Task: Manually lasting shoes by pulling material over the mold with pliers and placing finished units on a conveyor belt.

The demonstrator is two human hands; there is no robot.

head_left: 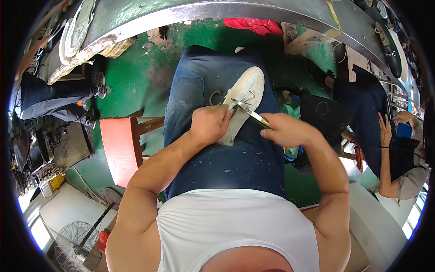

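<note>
A white shoe upper [254, 86], which looks mounted on a form, rests sole side up across my thighs with its rounded toe pointing away from me. My left hand [209, 123] is closed around its left side, thumb lying along the edge. In my right hand [290, 129] is a pair of pliers [256, 116], gripped by the handles. The metal jaws meet the shoe near its middle, close to my left thumb; whether they pinch the material cannot be made out. Below my left hand a pale flap of the upper hangs toward my lap.
A metal-edged bench [190, 13] crosses the front, bearing white shoes [79, 29] at left and a black shoe [387, 50] at right. A reddish stool [120, 147] stands left. People sit at left [59, 90] and right [385, 140]. A fan [79, 245] stands behind left.
</note>
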